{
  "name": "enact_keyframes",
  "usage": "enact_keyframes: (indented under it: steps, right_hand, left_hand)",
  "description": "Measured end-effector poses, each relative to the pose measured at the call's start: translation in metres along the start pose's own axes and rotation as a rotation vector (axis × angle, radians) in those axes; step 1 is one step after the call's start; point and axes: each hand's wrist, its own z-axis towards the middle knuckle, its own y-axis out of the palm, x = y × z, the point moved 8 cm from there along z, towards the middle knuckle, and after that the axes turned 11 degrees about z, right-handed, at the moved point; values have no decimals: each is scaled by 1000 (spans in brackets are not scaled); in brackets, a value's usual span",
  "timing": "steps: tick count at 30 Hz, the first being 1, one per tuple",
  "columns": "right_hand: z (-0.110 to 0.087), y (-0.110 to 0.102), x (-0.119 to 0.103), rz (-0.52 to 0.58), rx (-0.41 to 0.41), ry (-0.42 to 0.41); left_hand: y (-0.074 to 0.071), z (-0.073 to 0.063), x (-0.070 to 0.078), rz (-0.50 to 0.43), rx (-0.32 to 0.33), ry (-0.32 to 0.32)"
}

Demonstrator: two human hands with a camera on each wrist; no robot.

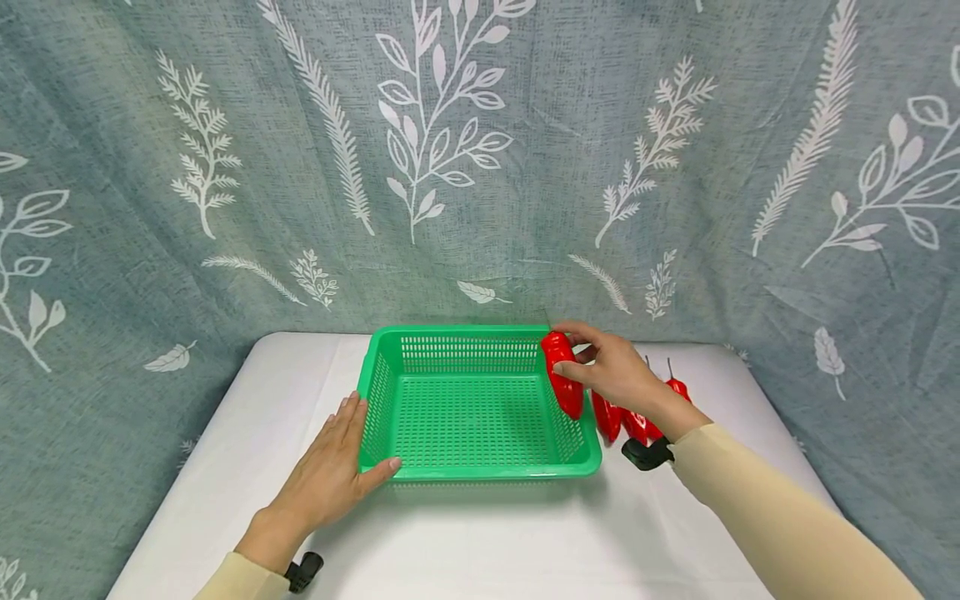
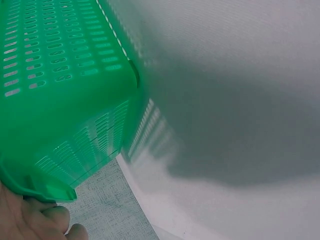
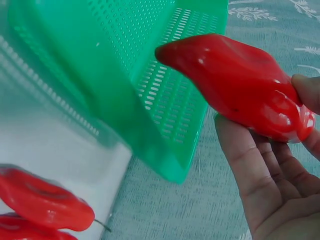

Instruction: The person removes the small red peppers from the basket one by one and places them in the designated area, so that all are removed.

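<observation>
A red pepper (image 1: pixel 564 379) hangs over the right rim of the green plastic basket (image 1: pixel 480 473). My right hand (image 1: pixel 611 367) pinches it near its stem end, between thumb and fingers. In the right wrist view the held pepper (image 3: pixel 235 85) is long and glossy, its tip pointing at the basket. On the left, my left hand (image 1: pixel 330 462) rests against the basket's side, fingers straight and thumb at the front rim. The left wrist view shows a few of its fingertips (image 2: pixel 57 217) below the rim.
Several more red peppers (image 1: pixel 606 415) lie on the white table (image 1: pixel 465 550) just right of the basket, partly hidden by my right arm. Behind the table hangs a grey-green curtain (image 1: pixel 555 217) with white leaf prints. Each wrist wears a dark strap (image 1: pixel 303 572).
</observation>
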Motion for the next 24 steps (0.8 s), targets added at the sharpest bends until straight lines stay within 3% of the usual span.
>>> enact_keyframes:
  steps: [12,24]
  right_hand:
    - [-16,-31,10,-65,76,51]
    - [-39,-74,38,-158,152,95]
  left_hand:
    - [1,1,0,-7,-1,0]
    - [3,1,0,-12,-4,2]
